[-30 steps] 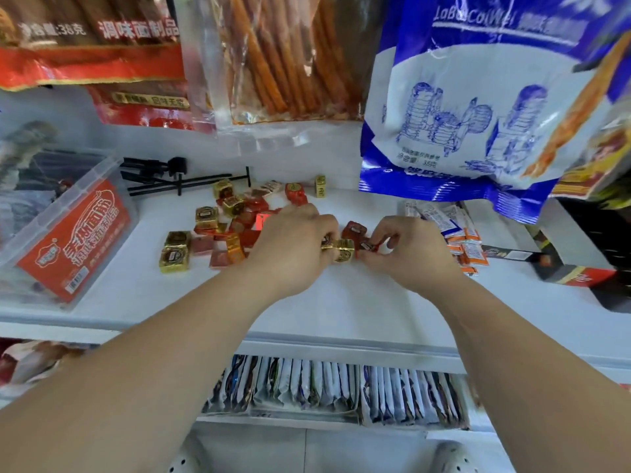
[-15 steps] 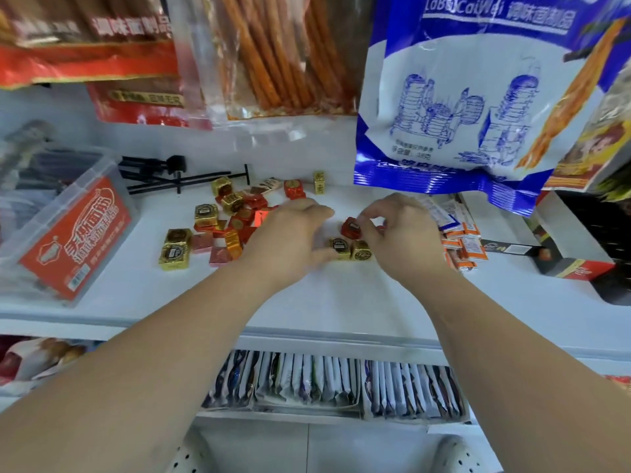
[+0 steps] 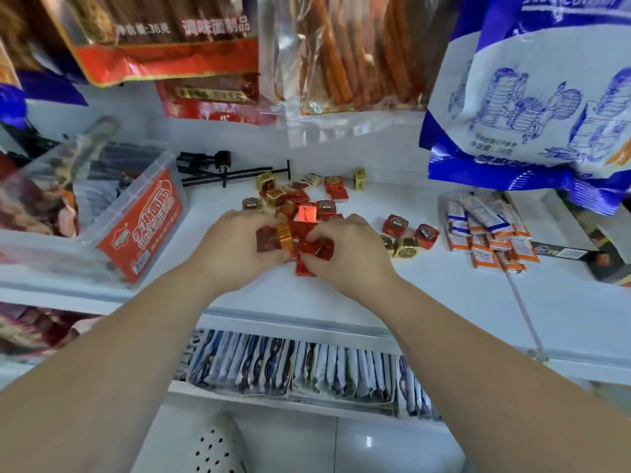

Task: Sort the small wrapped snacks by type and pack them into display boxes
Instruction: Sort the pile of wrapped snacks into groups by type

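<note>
With left hand point(image 3: 235, 249) and right hand point(image 3: 350, 254) each in a curled grip on the red snacks point(image 3: 312, 245), I'd ease the stray gold snack point(image 3: 285, 237) out rightward before lifting.

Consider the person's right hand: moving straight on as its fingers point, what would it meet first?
The right hand points leftward: first the red wrapped snacks it holds, probably then the left hand.

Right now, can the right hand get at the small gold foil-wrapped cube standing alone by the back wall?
Probably yes: the gold foil-wrapped cube stands in the open beyond the right hand, only low red wrapped snacks beside the path. That hand grips other such snacks, though.
</note>
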`<action>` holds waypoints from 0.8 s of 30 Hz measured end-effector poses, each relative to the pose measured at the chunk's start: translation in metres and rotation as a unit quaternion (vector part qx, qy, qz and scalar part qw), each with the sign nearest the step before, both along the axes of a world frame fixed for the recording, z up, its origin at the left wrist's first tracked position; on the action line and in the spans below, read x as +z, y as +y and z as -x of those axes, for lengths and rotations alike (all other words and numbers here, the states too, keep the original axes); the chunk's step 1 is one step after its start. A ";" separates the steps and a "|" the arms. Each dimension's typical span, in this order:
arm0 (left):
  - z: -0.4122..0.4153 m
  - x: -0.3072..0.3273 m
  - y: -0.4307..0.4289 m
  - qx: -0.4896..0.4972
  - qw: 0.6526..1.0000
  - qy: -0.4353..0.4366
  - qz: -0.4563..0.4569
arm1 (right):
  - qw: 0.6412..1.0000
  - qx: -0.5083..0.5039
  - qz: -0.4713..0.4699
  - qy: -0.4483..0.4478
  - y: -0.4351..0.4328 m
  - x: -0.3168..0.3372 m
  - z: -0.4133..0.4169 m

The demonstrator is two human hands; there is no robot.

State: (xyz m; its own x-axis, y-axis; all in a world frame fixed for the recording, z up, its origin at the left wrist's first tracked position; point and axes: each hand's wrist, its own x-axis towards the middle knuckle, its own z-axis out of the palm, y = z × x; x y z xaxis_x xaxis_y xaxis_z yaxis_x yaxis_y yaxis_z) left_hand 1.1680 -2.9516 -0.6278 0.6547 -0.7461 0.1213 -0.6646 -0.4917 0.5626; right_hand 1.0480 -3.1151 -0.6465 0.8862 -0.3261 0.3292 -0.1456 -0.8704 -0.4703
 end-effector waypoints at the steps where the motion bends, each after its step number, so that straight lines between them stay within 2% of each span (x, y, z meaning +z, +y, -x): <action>1: -0.001 -0.002 -0.003 0.005 1.000 0.000 0.006 | 1.000 -0.006 -0.009 -0.008 -0.001 0.001 0.001; 4: 0.001 -0.002 -0.014 0.012 1.000 0.003 0.017 | 0.999 -0.026 -0.039 -0.019 -0.016 0.010 0.006; 8: 0.004 0.002 -0.030 0.042 0.999 0.011 0.034 | 0.998 -0.058 -0.018 -0.011 -0.049 0.020 0.025; 12: 0.002 0.001 -0.035 0.083 0.996 0.000 0.042 | 0.998 -0.026 -0.064 0.013 -0.066 0.021 0.036; 16: -0.002 0.006 -0.030 0.121 0.991 -0.025 0.052 | 0.999 0.028 -0.011 0.011 -0.046 0.019 0.018; 19: -0.005 0.007 -0.026 0.140 0.988 -0.024 0.061 | 0.997 0.056 0.032 0.051 -0.037 0.018 0.002; 21: -0.005 0.006 -0.024 0.140 0.988 -0.022 0.059 | 0.997 0.028 0.031 0.058 -0.038 0.018 -0.007; 24: -0.004 0.005 -0.024 0.125 0.990 -0.023 0.060 | 0.991 -0.075 0.053 0.097 -0.045 0.020 -0.018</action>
